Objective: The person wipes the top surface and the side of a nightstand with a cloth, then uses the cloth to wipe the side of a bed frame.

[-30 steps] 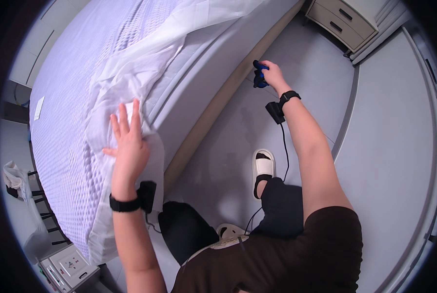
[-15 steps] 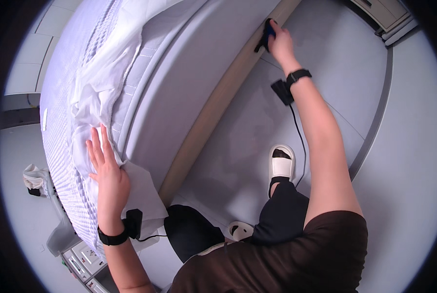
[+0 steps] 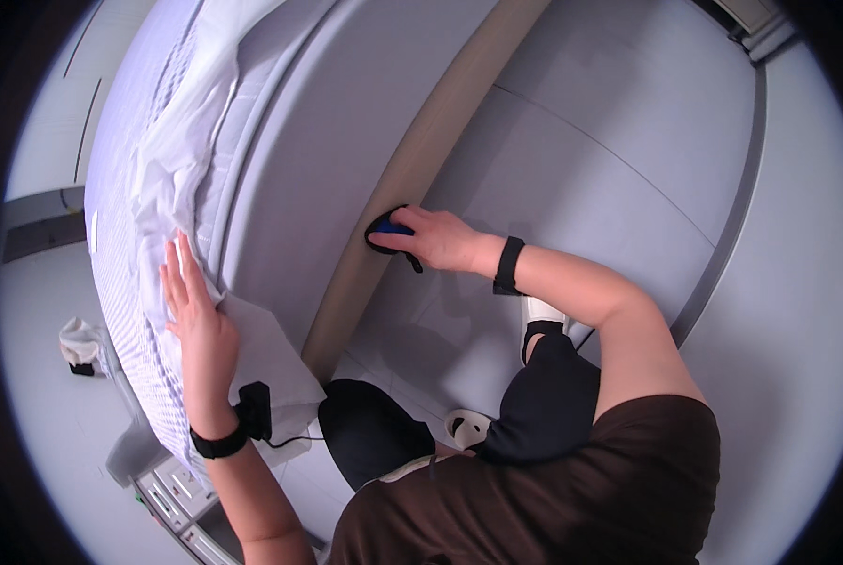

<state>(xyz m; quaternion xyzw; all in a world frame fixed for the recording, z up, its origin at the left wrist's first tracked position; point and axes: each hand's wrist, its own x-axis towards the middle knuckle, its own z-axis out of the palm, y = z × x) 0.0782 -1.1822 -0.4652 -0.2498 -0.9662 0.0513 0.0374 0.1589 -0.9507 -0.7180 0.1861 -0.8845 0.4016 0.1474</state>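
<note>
My left hand lies with fingers extended on the rumpled white sheet along the edge of the bed. Under that sheet shows the side of a pale mattress. My right hand presses a soft-looking black and blue cloth onto the beige bed rail, its fingers closed over it. Part of the cloth is hidden beneath the fingers, and a loose dark end hangs beside the rail.
Grey floor tiles stretch between the bed and the pale wall on the right. A black cable runs from the device at my left wrist. White drawers stand at the lower left; my knee is close to the rail.
My right hand has moved along the rail toward me, bringing the cloth from the far end to nearer the middle. My left hand stays on the sheet.
</note>
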